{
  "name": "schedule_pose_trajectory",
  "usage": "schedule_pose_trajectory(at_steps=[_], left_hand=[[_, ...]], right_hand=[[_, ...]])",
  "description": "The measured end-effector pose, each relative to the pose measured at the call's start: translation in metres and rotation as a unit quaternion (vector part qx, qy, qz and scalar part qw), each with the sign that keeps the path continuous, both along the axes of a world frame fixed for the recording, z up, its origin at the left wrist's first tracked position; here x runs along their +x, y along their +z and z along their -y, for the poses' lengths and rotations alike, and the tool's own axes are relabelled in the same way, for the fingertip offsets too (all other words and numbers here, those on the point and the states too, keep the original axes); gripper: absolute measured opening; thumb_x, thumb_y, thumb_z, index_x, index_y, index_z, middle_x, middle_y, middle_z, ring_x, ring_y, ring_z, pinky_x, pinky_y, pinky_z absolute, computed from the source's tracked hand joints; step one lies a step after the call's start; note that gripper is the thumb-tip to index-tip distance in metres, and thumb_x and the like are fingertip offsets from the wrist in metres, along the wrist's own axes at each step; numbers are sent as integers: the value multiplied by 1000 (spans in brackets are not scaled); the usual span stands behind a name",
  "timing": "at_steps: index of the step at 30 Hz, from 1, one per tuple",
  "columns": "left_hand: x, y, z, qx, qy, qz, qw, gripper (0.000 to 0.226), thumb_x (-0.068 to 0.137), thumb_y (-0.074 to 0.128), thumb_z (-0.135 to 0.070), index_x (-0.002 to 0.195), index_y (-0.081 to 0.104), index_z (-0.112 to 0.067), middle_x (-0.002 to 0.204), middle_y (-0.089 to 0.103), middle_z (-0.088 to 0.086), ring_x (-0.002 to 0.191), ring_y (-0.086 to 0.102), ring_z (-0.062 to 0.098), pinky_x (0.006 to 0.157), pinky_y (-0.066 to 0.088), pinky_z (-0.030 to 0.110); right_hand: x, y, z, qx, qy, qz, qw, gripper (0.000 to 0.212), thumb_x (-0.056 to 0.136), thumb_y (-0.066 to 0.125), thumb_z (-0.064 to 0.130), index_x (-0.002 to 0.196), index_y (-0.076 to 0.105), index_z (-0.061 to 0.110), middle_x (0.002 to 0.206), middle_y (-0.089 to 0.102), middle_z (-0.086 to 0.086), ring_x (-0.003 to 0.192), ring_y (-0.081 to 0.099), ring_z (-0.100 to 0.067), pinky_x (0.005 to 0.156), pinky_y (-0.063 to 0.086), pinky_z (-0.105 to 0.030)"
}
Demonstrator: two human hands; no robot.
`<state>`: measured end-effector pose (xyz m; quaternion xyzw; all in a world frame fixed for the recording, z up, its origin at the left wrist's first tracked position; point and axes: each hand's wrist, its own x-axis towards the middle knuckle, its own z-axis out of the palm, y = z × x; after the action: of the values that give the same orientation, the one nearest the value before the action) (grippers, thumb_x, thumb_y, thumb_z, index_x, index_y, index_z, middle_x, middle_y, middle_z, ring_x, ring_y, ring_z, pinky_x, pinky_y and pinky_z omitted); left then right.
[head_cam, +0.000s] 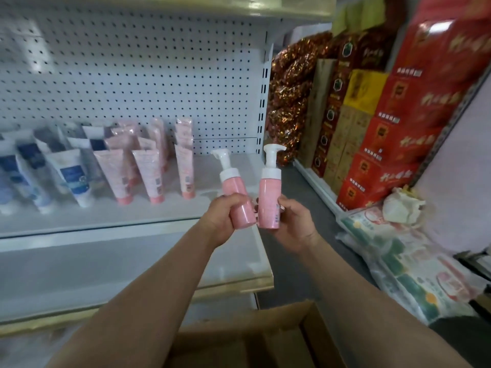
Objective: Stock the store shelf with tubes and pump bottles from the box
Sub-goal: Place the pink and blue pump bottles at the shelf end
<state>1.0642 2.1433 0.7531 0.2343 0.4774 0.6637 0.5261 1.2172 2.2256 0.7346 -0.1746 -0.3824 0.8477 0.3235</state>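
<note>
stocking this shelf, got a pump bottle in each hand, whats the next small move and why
Probably set the left hand's bottle down upright on the bare shelf right of the pink tubes. Both bottles are gripped in the air, and that spot is free, with the right hand's bottle beside it.

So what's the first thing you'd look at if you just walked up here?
Probably the two pink pump bottles held up in the middle: the left hand grips one pump bottle and the right hand grips the other bottle, just in front of the white shelf. Next come the pink tubes and blue-and-white tubes standing on the shelf's left part, and the stack of red boxes on the right.
</note>
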Motion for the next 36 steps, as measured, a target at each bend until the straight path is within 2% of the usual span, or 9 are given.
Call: schedule_pose_trajectory(at_steps=[5, 8, 12, 17, 21, 26, 29, 31, 36], left_hand=[[-36, 5, -23, 38, 21, -11, 999, 46, 88, 65, -5, 132, 50, -5, 105, 65, 7, 98, 62, 22, 81, 54, 40], [-51, 0, -39, 54, 10, -29, 998, 56, 81, 72, -13, 133, 52, -11, 116, 67, 5, 111, 60, 22, 93, 50, 42], [-68, -8, -63, 68, -6, -36, 997, 51, 82, 71, -14, 130, 56, -13, 125, 66, 8, 117, 61, 24, 100, 48, 45], [-77, -21, -83, 54, 9, -57, 997, 61, 70, 79, -21, 125, 60, -4, 118, 70, 13, 110, 66, 29, 99, 50, 50], [-83, -28, -97, 29, 47, -42, 998, 52, 82, 75, -16, 129, 55, -4, 116, 69, 12, 103, 69, 26, 92, 54, 45], [-94, -34, -113, 40, 80, -40, 995, 44, 88, 71, -18, 129, 53, -15, 120, 66, 9, 105, 66, 26, 86, 56, 43], [-103, -46, -123, 41, 114, -62, 991, 45, 87, 73, -20, 128, 55, -17, 117, 69, 11, 103, 68, 29, 84, 56, 47], [-108, -55, -131, 44, 137, -88, 986, 46, 86, 74, -24, 128, 57, -18, 117, 69, 11, 103, 68, 30, 84, 57, 49], [-115, -63, -145, 42, 182, -153, 970, 52, 78, 78, -28, 127, 59, -20, 112, 71, 8, 103, 69, 29, 86, 57, 52]], right_hand=[[-31, 11, -16, 3, -12, 3, 1000, 26, 95, 51, 12, 119, 58, 6, 91, 65, -13, 81, 67, -23, 75, 56, -36], [-44, 11, -27, 35, -27, 28, 999, 37, 89, 64, 15, 123, 57, 1, 101, 60, -15, 94, 62, -25, 96, 48, -41], [-58, 5, -44, 75, -50, 64, 994, 46, 88, 66, 19, 129, 58, 0, 116, 65, -21, 109, 62, -32, 104, 44, -47], [-71, 1, -62, 86, -72, 75, 991, 51, 88, 66, 23, 134, 54, 4, 124, 65, -19, 114, 62, -31, 105, 47, -46], [-79, -4, -75, 77, -86, 95, 989, 55, 89, 71, 32, 138, 50, 20, 127, 63, -16, 117, 62, -34, 97, 51, -58], [-95, -4, -102, 77, -55, 143, 985, 48, 96, 64, 29, 140, 46, 25, 132, 60, -14, 118, 60, -35, 88, 56, -50], [-107, -11, -117, 49, -23, 129, 990, 39, 100, 49, 21, 138, 49, 22, 127, 59, -16, 109, 58, -34, 81, 53, -46], [-112, -19, -129, 57, -16, 118, 991, 41, 97, 48, 16, 138, 52, 18, 124, 57, -18, 106, 56, -35, 78, 53, -44], [-117, -28, -150, 72, -22, 123, 990, 35, 95, 62, 9, 129, 57, 14, 130, 63, -15, 118, 62, -32, 98, 55, -45]])
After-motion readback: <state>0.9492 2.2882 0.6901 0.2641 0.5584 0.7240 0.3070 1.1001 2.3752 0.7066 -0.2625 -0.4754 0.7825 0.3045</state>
